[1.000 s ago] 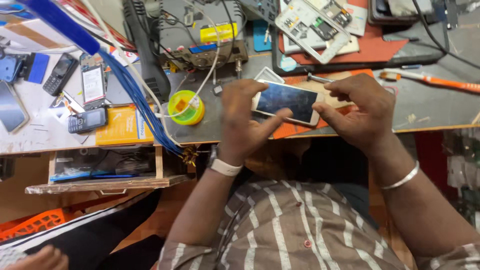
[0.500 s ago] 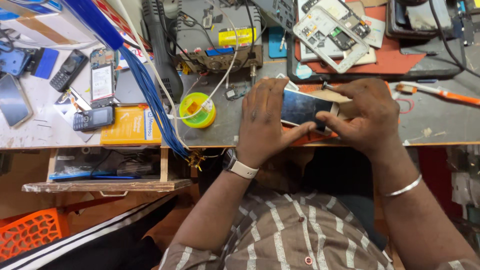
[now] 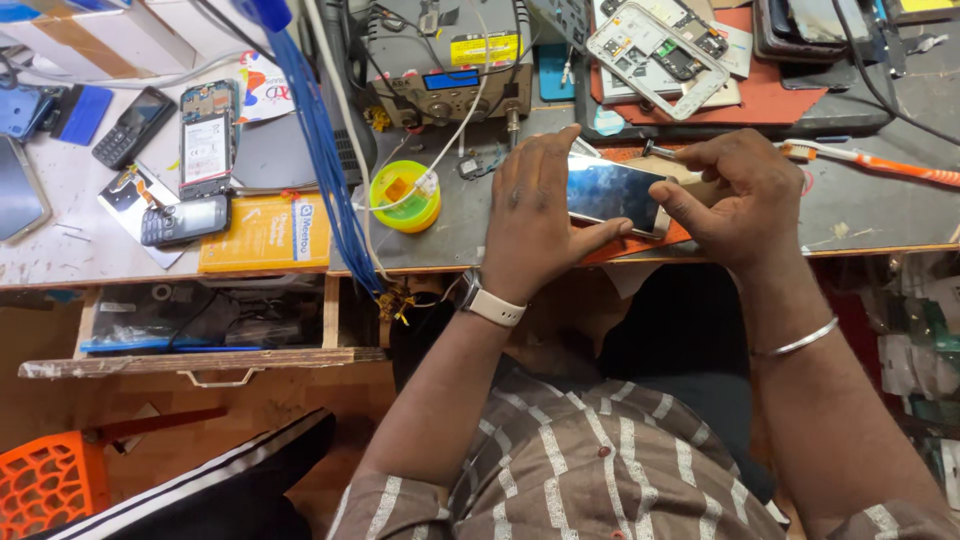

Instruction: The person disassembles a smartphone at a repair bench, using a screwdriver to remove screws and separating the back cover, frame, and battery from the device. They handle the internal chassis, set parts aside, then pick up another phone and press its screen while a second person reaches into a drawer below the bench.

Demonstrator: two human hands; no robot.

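- At the near edge of the grey surface (image 3: pixel 480 225), both hands hold a smartphone (image 3: pixel 612 193) screen-up, just above the surface.
- Left hand (image 3: pixel 535 215) lies over the phone's left end, fingers closed around it, thumb along the lower edge.
- Right hand (image 3: pixel 735 195) grips the right end, fingers curled tight, thumb pressed on the corner.
- Red mat (image 3: pixel 640 245) lies under the phone.
- Yellow-green solder reel (image 3: pixel 405 196) just left of the left hand; blue cable bundle (image 3: pixel 325 160) beyond it.
- Orange toothbrush (image 3: pixel 875 162) right of the right hand.
- Stripped phone frame (image 3: pixel 655 45) further back.
- Several old handsets (image 3: pixel 185 220) far left, well apart.
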